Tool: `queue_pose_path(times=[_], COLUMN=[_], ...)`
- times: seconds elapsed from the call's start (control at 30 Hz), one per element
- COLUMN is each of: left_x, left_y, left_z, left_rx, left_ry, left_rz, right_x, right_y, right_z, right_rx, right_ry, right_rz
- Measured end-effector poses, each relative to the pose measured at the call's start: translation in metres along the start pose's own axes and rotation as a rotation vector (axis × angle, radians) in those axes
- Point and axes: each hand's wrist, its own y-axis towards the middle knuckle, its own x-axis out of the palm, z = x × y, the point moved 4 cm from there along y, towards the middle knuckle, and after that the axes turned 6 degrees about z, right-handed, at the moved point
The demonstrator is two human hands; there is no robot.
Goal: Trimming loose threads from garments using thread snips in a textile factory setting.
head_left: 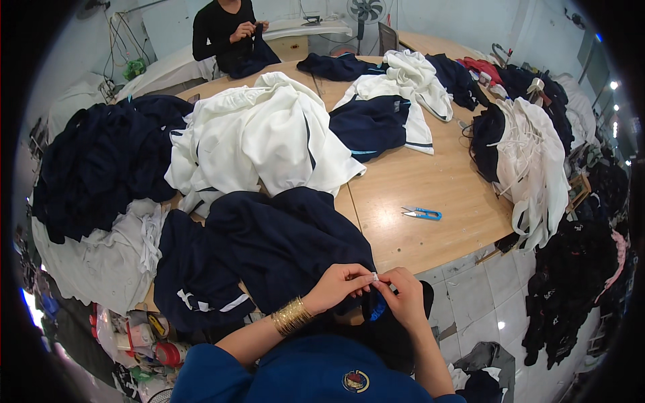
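My left hand (346, 281) and my right hand (401, 295) meet at the near edge of the table, both closed in a pinch. Between their fingertips is a small white tag (374, 277). It appears to belong to the navy garment (282, 232) spread in front of me, whose edge runs down to my fingers. Below the hands, a bit of bright blue fabric (377, 307) shows. Blue-handled thread snips (423, 213) lie on the table beyond my right hand, touched by neither hand. Gold bangles circle my left wrist.
A white garment heap (255, 131) and a navy pile (111, 161) fill the table's left. Navy and white pieces (376, 124) lie farther back. White garments with cords (531, 164) hang over the right edge. Across the table, a person (228, 37) in black handles dark cloth.
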Motion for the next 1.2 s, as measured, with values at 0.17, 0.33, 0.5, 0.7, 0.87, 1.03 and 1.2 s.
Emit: queue_pose_path(times=[0.17, 0.33, 0.5, 0.7, 0.87, 1.03, 1.2], left_x=[0.002, -0.018, -0.023, 0.006, 0.003, 0.007, -0.010], left_y=[-0.005, -0.016, -0.022, -0.015, -0.005, -0.007, -0.013], left_z=[0.026, 0.049, 0.031, 0.032, 0.031, 0.035, 0.045], left_rx=[0.167, 0.365, 0.328, 0.715, 0.553, 0.584, 0.509], left_ry=[0.213, 0.520, 0.655, 0.858, 0.764, 0.672, 0.484], left_rz=[0.034, 0.155, 0.126, 0.146, 0.134, 0.179, 0.316], right_x=[-0.015, -0.045, -0.029, -0.018, -0.022, 0.024, 0.012], right_y=[0.015, 0.026, 0.013, 0.022, 0.035, 0.020, 0.022], right_z=[-0.020, -0.015, -0.003, -0.032, -0.045, -0.022, -0.007], right_rx=[-0.242, -0.277, -0.189, -0.030, -0.066, 0.089, 0.187], right_ry=[-0.200, -0.433, -0.332, 0.086, -0.069, 0.213, 0.354], right_rz=[-0.104, -0.208, -0.227, -0.180, 0.142, -0.048, 0.024])
